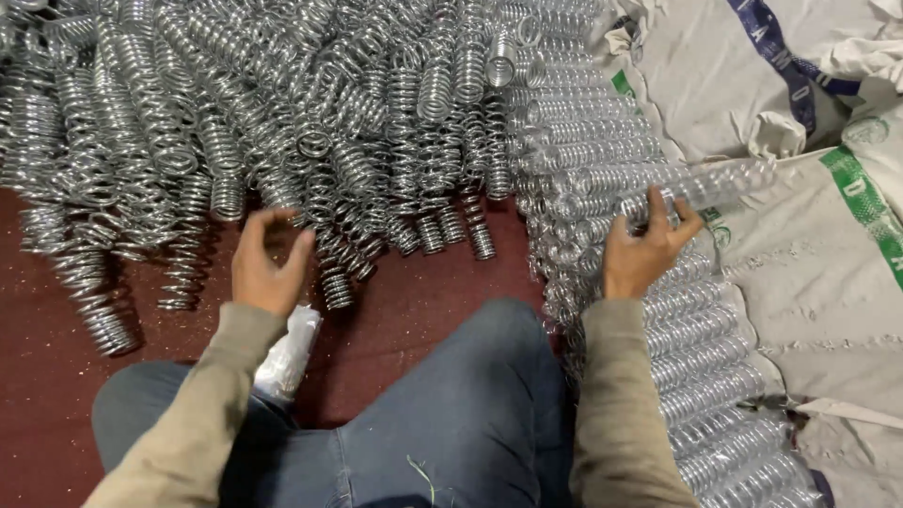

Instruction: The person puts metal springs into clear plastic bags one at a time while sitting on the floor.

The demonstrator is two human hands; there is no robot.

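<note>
Right hand (644, 252) grips bagged spring (701, 188) at stack edge; left hand (268, 263) hovers open

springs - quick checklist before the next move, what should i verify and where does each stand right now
1. Right hand has a firm grip on the bagged spring: ok, fingers wrap one end, the rest sticks out over the sacks.
2. Left hand free to pick: ok, it is open and holds nothing, at the edge of the loose pile.
3. Bagged row lies orderly: ok, springs sit side by side along the right.
4. Plastic sleeves within reach: ok, a bundle lies by the left knee.
5. Loose springs untangled: cannot tell, they overlap densely.
</note>
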